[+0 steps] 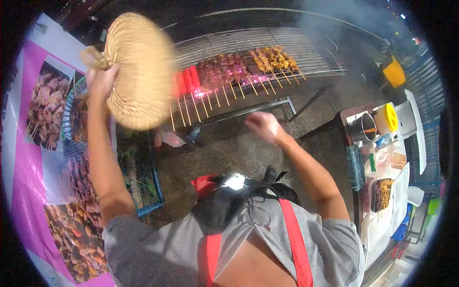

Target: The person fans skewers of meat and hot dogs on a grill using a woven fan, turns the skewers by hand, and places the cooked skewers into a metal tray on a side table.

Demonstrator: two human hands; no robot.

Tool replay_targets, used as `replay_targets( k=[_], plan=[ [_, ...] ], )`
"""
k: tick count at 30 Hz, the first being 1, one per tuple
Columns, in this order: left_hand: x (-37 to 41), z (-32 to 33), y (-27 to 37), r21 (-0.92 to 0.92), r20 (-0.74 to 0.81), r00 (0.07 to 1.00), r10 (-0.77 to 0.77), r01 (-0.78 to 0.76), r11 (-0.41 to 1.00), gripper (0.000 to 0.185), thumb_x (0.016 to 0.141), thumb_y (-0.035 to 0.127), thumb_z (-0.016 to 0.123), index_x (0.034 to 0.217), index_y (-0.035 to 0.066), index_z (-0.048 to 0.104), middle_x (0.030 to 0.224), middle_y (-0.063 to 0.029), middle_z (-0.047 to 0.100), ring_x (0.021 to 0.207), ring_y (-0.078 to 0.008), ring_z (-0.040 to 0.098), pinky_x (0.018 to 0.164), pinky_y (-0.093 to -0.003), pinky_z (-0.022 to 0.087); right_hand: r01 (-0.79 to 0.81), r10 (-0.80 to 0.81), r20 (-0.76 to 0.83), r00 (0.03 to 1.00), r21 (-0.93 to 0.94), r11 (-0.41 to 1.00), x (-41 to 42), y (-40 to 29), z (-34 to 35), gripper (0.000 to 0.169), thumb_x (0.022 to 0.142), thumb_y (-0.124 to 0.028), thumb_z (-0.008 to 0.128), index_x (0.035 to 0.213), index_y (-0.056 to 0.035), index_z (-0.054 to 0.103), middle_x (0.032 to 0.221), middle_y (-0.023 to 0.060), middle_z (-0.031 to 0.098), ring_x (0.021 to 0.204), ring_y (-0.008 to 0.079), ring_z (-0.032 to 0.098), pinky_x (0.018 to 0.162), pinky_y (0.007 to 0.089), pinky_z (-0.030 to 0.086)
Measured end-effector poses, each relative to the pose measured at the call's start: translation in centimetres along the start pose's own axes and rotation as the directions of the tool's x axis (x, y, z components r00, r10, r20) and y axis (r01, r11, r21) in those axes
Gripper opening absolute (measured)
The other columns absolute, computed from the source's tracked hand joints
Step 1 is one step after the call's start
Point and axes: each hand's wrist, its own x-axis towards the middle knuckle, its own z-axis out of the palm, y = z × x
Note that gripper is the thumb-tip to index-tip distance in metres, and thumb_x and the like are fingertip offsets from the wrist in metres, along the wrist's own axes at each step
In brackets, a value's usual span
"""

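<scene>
My left hand [102, 80] grips the handle of a woven straw hand fan [140, 79], raised beside the left part of the grill. The fan is blurred and hides that end of the grill. My right hand [264, 126] hangs in the air in front of the grill, with no object seen in it; blur hides how its fingers lie. On the wire grill grate [229, 39] lie red skewered pieces [190, 79], dark meat skewers [224, 68] and yellowish skewers [274, 59]. Their bamboo sticks [226, 96] point towards me. Coals glow pink beneath.
Smoke [322, 21] drifts over the grill's right end. At right, a side table carries a metal pot [363, 127], a yellow-lidded tub [389, 117] and a tray of skewers [383, 195]. A banner with food photos [32, 172] stands at left, near a blue wire crate [148, 208].
</scene>
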Motion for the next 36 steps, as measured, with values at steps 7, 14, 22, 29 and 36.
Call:
replay_targets(
  k=[7,14,22,29,36],
  plan=[
    [-1.0,-0.5,-5.1,0.07,-0.449,0.888,0.098,-0.074,0.995,0.06,0.073,0.025,0.071,0.122,-0.001,0.048,0.117,-0.0145,0.055,0.105,-0.0248,0.053,0.092,-0.0319,0.038,0.19,-0.177,0.073,0.981,-0.248,0.95,11.1,-3.9,8.6,0.02,0.082,-0.019,0.054,0.083,-0.0018,0.062,0.079,0.0179,0.062,0.078,0.0335,0.061,0.07,0.0419,0.049],
    [-6.7,-3.8,-7.7,-0.333,-0.417,0.907,-0.053,-0.099,0.938,0.066,0.073,0.028,0.07,0.128,0.001,0.045,0.123,-0.0143,0.052,0.112,-0.0242,0.047,0.098,-0.0323,0.032,0.286,-0.08,0.326,0.942,-0.655,0.7,13.7,-2.4,11.6,0.018,0.078,-0.019,0.053,0.079,-0.009,0.068,0.079,0.0095,0.066,0.076,0.0247,0.065,0.066,0.0382,0.052],
    [-10.4,-5.7,-8.8,-0.454,-0.418,0.89,-0.179,-0.035,0.89,0.064,0.073,0.019,0.072,0.127,-0.003,0.044,0.12,-0.0124,0.052,0.108,-0.0199,0.049,0.094,-0.03,0.037,-0.076,0.145,0.358,0.923,-0.199,0.977,14.4,-4.1,9.2,0.018,0.074,-0.018,0.059,0.075,-0.002,0.067,0.088,0.0168,0.066,0.08,0.0287,0.065,0.067,0.0344,0.053],
    [-10.2,-5.4,-10.9,-0.64,-0.341,0.92,-0.195,-0.075,0.765,0.063,0.074,0.015,0.072,0.126,-0.005,0.044,0.118,-0.0117,0.053,0.104,-0.019,0.051,0.092,-0.029,0.039,-0.195,0.185,0.082,0.979,0.133,0.972,12.5,-3.3,10.6,0.02,0.076,-0.017,0.059,0.065,-0.001,0.064,0.058,0.0124,0.063,0.057,0.0243,0.065,0.064,0.0356,0.054],
    [-9.3,-4.7,-9.1,-0.675,-0.332,0.935,-0.122,-0.145,0.723,0.063,0.075,0.018,0.071,0.127,-0.004,0.044,0.119,-0.0114,0.053,0.105,-0.0194,0.051,0.092,-0.0291,0.039,-0.144,0.148,0.068,0.987,-0.061,0.988,13.2,-2.5,12.0,0.023,0.077,-0.021,0.057,0.072,-0.0008,0.066,0.069,0.0185,0.064,0.068,0.0312,0.065,0.066,0.0398,0.053]
  ],
)
